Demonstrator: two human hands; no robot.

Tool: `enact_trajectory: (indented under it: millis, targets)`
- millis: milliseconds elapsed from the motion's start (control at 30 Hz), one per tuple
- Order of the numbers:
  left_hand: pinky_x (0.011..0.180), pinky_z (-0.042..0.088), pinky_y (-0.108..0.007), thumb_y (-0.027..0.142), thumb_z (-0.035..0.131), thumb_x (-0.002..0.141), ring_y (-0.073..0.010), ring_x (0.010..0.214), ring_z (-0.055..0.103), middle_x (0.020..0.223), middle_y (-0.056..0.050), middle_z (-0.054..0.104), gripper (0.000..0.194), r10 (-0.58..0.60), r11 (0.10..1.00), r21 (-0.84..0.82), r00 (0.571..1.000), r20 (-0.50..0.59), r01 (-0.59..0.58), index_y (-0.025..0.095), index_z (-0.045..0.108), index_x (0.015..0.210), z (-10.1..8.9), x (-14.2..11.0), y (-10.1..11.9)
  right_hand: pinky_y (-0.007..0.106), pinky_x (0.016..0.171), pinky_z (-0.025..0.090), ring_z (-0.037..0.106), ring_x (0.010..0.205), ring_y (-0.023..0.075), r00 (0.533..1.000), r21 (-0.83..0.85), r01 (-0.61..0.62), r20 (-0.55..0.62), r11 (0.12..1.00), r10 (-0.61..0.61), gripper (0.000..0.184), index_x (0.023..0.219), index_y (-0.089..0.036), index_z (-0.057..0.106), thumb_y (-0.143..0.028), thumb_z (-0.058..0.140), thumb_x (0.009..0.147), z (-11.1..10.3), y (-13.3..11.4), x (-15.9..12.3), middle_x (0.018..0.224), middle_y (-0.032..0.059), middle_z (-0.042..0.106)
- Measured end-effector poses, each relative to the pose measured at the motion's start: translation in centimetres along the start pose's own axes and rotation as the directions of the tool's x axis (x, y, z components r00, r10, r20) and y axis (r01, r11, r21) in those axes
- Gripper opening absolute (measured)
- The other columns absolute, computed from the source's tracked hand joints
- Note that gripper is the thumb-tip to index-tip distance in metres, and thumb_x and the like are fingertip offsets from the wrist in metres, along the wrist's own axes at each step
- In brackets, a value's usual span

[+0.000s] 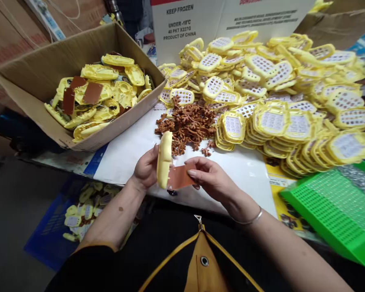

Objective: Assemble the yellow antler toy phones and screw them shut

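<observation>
Two bare hands show at the lower centre of the frame: one left hand (146, 167) and one right hand (209, 177). Between them are one pale yellow moulded plastic shell (164, 159) and one flat brown rectangular board (181, 177). One open brown cardboard box (27, 73) sits at upper left, with three brown boards visible inside. One green perforated plastic tray (331, 207) lies at lower right. The loose yellow keypad shells (270, 81) and the small brown rubber pieces (188, 123) are too many to count.

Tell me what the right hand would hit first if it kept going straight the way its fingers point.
The right hand points leftward; its fingers already pinch the brown board, and just beyond stands the yellow shell that the left hand holds.
</observation>
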State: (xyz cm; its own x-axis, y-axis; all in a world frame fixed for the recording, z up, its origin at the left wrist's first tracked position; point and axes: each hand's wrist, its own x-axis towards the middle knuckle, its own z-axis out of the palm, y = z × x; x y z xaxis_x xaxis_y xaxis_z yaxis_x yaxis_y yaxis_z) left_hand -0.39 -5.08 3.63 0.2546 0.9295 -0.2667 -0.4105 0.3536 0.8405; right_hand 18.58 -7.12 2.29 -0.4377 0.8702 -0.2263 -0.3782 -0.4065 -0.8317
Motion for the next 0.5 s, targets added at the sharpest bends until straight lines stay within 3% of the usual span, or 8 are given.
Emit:
enact_trajectory:
  millis: [67, 167, 267, 400, 500]
  targets:
    - [0.068, 0.05, -0.032, 0.068, 0.045, 0.082, -0.0184, 0.069, 0.062, 0.07, -0.004, 0.065, 0.053, -0.068, 0.998, 0.006, 0.998, -0.003, 0.068, 0.019, 0.063, 0.09, 0.3, 0.0, -0.7, 0.016, 0.037, 0.041, 0.044, 0.041, 0.0033, 0.999, 0.034, 0.025, -0.022, 0.999, -0.024, 0.027, 0.081, -0.016, 0.062, -0.03, 0.079, 0.065, 0.1, -0.7, -0.7, 0.055, -0.0077, 0.054]
    - [0.079, 0.051, -0.035, 0.084, 0.036, 0.072, -0.0267, 0.094, 0.066, 0.091, -0.011, 0.072, 0.08, -0.134, 0.991, -0.018, 0.99, 0.047, 0.135, 0.016, 0.064, 0.103, 0.9, 0.0, -2.0, 0.016, 0.034, 0.041, 0.044, 0.038, 0.003, 0.996, 0.074, 0.055, -0.073, 0.996, -0.05, 0.026, 0.079, -0.017, 0.058, -0.027, 0.077, 0.065, 0.4, -1.9, -1.6, 0.055, -0.0085, 0.056]
    - [0.091, 0.048, -0.039, 0.084, 0.05, 0.064, -0.0311, 0.114, 0.059, 0.108, -0.013, 0.07, 0.086, -0.127, 0.992, 0.033, 0.984, 0.127, 0.124, 0.016, 0.061, 0.116, 1.3, -0.3, -2.9, 0.015, 0.032, 0.041, 0.046, 0.037, 0.0039, 0.993, 0.053, 0.093, -0.081, 0.994, -0.089, 0.025, 0.078, -0.018, 0.055, -0.022, 0.075, 0.065, 0.5, -3.3, -2.6, 0.052, -0.0092, 0.055]
    - [0.096, 0.046, -0.044, 0.079, 0.067, 0.051, -0.035, 0.117, 0.057, 0.119, -0.015, 0.066, 0.095, -0.128, 0.981, 0.179, 0.947, 0.294, 0.077, 0.017, 0.059, 0.124, 0.8, -0.8, -2.7, 0.015, 0.029, 0.039, 0.044, 0.033, 0.0039, 0.993, 0.039, 0.111, -0.045, 0.993, -0.11, 0.02, 0.076, -0.019, 0.055, -0.02, 0.072, 0.065, 0.0, -5.6, -4.5, 0.05, -0.0095, 0.054]
    - [0.101, 0.043, -0.045, 0.055, 0.08, 0.056, -0.0338, 0.121, 0.054, 0.128, -0.013, 0.062, 0.084, -0.132, 0.94, 0.34, 0.943, 0.306, 0.021, 0.021, 0.056, 0.129, 0.5, -0.8, -2.5, 0.014, 0.028, 0.036, 0.042, 0.03, 0.0033, 0.99, 0.092, 0.13, -0.07, 0.987, -0.123, 0.018, 0.078, -0.02, 0.056, -0.021, 0.069, 0.066, -0.5, -7.1, -5.8, 0.049, -0.0097, 0.054]
